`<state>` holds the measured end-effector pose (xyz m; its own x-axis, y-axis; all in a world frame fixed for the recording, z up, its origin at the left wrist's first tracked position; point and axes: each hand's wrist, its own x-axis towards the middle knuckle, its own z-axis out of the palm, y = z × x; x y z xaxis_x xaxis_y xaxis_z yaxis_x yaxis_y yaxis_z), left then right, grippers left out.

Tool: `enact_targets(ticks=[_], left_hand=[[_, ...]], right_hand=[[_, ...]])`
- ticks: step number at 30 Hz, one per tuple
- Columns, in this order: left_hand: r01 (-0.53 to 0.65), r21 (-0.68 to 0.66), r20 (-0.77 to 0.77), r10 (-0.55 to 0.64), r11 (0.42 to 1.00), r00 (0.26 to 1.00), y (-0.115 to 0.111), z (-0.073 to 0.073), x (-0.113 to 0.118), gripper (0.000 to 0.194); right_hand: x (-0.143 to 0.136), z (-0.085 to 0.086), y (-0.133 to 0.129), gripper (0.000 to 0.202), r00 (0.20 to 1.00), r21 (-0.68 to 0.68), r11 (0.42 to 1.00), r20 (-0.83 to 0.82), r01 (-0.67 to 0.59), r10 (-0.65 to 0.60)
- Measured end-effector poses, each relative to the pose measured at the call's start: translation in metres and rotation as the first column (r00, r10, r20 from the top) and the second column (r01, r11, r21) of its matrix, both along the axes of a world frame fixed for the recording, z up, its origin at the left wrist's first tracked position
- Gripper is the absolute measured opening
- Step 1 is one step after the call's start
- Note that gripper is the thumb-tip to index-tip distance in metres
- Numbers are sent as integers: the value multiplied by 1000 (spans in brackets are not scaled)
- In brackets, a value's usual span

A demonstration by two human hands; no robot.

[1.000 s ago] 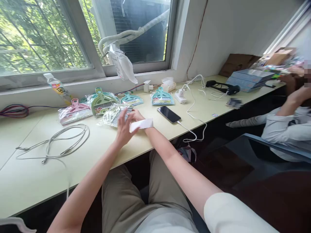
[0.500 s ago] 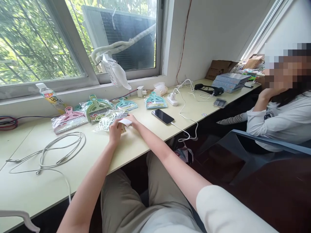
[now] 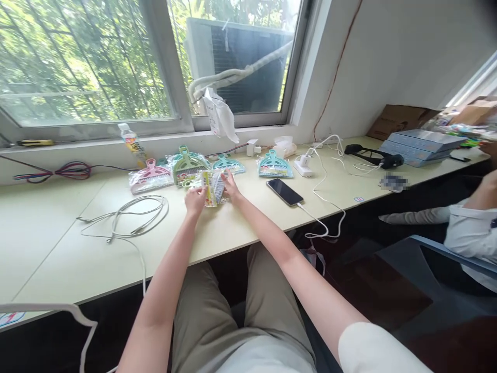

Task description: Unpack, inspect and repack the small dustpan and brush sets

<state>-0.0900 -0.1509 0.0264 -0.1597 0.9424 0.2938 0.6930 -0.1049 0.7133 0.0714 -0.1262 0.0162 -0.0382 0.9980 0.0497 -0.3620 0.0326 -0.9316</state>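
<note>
Between my two hands is a clear-wrapped mini dustpan and brush set (image 3: 213, 189), with a yellow printed card and light bristles showing. My left hand (image 3: 195, 200) pinches its left edge, and my right hand (image 3: 230, 185) grips the right side with bent fingers. Behind it on the table lie more wrapped sets: a pink one (image 3: 151, 177) to the left, a green one (image 3: 185, 165) just behind, a blue one (image 3: 229, 165) past my right hand, and a teal one (image 3: 275, 166) further right.
A phone (image 3: 284, 192) on a white charging cable lies right of my hands. A coiled grey cable (image 3: 134, 220) is at the left. A drink bottle (image 3: 132, 145) stands by the window sill. Blue boxes (image 3: 421, 147) and a black headset-like device (image 3: 375, 157) sit far right, near a seated person.
My view has swung left, so the scene sits further right. The set in my hands has been turned and now shows its yellow card; a white flap showed before.
</note>
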Motion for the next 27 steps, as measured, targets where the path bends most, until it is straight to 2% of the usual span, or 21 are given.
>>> enact_targets(ticks=[4, 7, 12, 15, 17, 20, 22, 27], left_hand=[[124, 55, -106, -118, 991, 987, -6, -5, 3, 31], [157, 20, -108, -154, 987, 982, -7, -9, 5, 36], [79, 29, -24, -78, 996, 997, -3, -7, 6, 50], [40, -31, 12, -40, 999, 999, -2, -5, 1, 52], [-4, -75, -37, 1, 997, 999, -2, -6, -3, 45], [-39, -27, -201, 33, 999, 979, -5, -9, -4, 25], [-20, -6, -259, 18, 1000, 966, -8, -9, -3, 24], [-10, -35, -299, -1, 999, 954, -13, -2, 2, 29]], right_hand=[[-11, -1, -8, 15, 997, -43, 997, 29, -71, 72], [-15, -6, -8, 10, 994, -87, 991, 23, -103, 105], [-14, -10, -3, 11, 999, -160, 986, -31, 37, -43], [-16, -11, -1, 13, 999, -118, 993, -41, -14, 9], [-20, -13, 0, 15, 997, -96, 993, -45, -73, 69], [-25, -17, 1, 14, 995, -107, 989, -34, -97, 94], [-25, -19, 1, 12, 996, -112, 990, -23, -85, 83], [-20, -17, -1, 39, 997, -113, 991, 39, -65, 69]])
